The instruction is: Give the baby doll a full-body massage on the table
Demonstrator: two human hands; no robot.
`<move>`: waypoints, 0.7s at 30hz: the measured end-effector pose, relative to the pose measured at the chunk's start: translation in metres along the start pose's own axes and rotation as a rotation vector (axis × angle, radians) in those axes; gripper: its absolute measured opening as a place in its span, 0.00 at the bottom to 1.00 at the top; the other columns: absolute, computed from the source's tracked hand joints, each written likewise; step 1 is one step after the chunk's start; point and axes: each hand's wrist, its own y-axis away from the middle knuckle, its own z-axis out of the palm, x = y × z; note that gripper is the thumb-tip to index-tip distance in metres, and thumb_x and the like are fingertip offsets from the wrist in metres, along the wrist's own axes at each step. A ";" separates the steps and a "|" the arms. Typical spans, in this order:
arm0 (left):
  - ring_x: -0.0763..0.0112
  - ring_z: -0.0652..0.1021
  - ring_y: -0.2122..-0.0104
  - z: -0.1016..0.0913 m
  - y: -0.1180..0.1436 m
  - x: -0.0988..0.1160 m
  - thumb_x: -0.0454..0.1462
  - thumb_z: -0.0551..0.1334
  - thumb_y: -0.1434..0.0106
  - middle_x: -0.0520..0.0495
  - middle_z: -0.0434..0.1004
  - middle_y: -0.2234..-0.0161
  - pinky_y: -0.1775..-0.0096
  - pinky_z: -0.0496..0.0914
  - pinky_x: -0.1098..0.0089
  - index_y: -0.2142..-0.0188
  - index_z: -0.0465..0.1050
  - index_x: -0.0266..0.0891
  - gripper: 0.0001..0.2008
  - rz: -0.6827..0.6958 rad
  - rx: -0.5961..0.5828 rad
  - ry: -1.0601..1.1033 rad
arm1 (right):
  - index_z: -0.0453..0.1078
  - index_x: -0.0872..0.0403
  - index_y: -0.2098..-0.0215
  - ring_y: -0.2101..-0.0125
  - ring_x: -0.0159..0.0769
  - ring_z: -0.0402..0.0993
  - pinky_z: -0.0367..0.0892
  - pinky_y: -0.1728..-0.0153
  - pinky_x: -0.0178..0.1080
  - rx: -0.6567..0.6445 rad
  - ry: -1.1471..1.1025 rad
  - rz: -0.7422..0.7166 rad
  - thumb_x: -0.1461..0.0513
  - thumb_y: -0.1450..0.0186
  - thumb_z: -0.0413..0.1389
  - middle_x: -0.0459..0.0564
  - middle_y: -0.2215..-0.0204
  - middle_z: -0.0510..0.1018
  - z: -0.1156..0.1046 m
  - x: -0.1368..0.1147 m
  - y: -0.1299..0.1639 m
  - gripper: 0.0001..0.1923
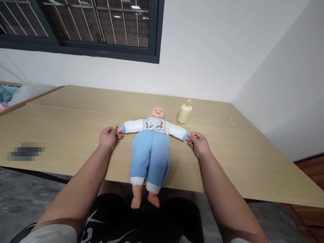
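A baby doll (pixel 151 148) lies on its back on the wooden table, its head toward the wall and its bare feet past the front edge. It wears a white top with an elephant face and light blue trousers with white cuffs. Both of its arms are stretched out sideways. My left hand (pixel 108 137) is closed on the doll's hand at the left, thumb on top. At the other side, my right hand (pixel 199 143) pinches the doll's other hand just beyond the blue cuff.
A cream pump bottle (pixel 184 112) stands behind the doll, right of its head. A thin pale strip (pixel 232 121) lies farther right on the table (pixel 248 158). A blurred dark patch (pixel 26 152) is near the left front edge. Behind are a white wall and a barred window (pixel 101 23).
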 end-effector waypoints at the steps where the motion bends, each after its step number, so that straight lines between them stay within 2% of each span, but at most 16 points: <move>1: 0.74 0.75 0.79 0.000 0.000 0.000 0.43 0.68 0.42 0.47 0.77 0.75 0.74 0.73 0.70 0.65 0.73 0.33 0.14 0.000 0.003 0.000 | 0.72 0.54 0.68 0.83 0.25 0.63 0.57 0.83 0.30 0.019 0.000 -0.006 0.50 0.51 0.72 0.43 0.79 0.75 0.000 0.001 -0.001 0.22; 4: 0.73 0.77 0.77 0.000 0.000 0.000 0.38 0.68 0.42 0.46 0.78 0.71 0.71 0.76 0.68 0.60 0.74 0.32 0.13 -0.006 0.009 0.005 | 0.73 0.54 0.66 0.84 0.25 0.62 0.58 0.84 0.30 0.083 -0.009 -0.023 0.48 0.46 0.68 0.42 0.81 0.73 0.000 0.004 -0.003 0.21; 8: 0.71 0.80 0.74 -0.003 -0.003 0.000 0.32 0.68 0.44 0.43 0.79 0.67 0.66 0.78 0.66 0.55 0.74 0.31 0.16 -0.040 -0.018 0.030 | 0.71 0.50 0.57 0.83 0.26 0.65 0.61 0.84 0.30 0.129 -0.053 -0.029 0.51 0.42 0.65 0.42 0.76 0.75 -0.001 0.005 -0.006 0.19; 11: 0.70 0.81 0.71 -0.005 -0.004 0.000 0.30 0.68 0.47 0.41 0.80 0.64 0.63 0.78 0.65 0.54 0.74 0.31 0.19 -0.060 -0.035 0.057 | 0.71 0.51 0.56 0.81 0.27 0.67 0.66 0.82 0.32 0.073 -0.099 -0.001 0.55 0.43 0.65 0.44 0.73 0.76 -0.003 0.002 -0.005 0.18; 15: 0.68 0.81 0.68 -0.005 -0.004 -0.001 0.28 0.70 0.51 0.41 0.80 0.62 0.61 0.78 0.65 0.54 0.74 0.32 0.23 -0.057 -0.031 0.087 | 0.74 0.54 0.60 0.76 0.30 0.72 0.74 0.73 0.35 -0.065 -0.143 0.060 0.60 0.48 0.67 0.50 0.69 0.78 -0.009 -0.007 0.001 0.17; 18: 0.69 0.81 0.68 -0.003 -0.002 -0.001 0.31 0.72 0.51 0.42 0.79 0.64 0.62 0.78 0.66 0.56 0.75 0.31 0.21 -0.046 -0.028 0.087 | 0.76 0.54 0.60 0.72 0.32 0.75 0.76 0.69 0.36 -0.129 -0.153 0.086 0.63 0.52 0.69 0.51 0.64 0.80 -0.013 -0.012 0.004 0.20; 21: 0.73 0.79 0.73 -0.001 0.000 0.001 0.35 0.73 0.52 0.44 0.79 0.68 0.66 0.76 0.69 0.60 0.75 0.30 0.20 -0.034 -0.026 0.074 | 0.75 0.53 0.62 0.71 0.31 0.75 0.75 0.70 0.35 -0.138 -0.142 0.084 0.64 0.54 0.71 0.49 0.65 0.79 -0.011 -0.014 0.007 0.21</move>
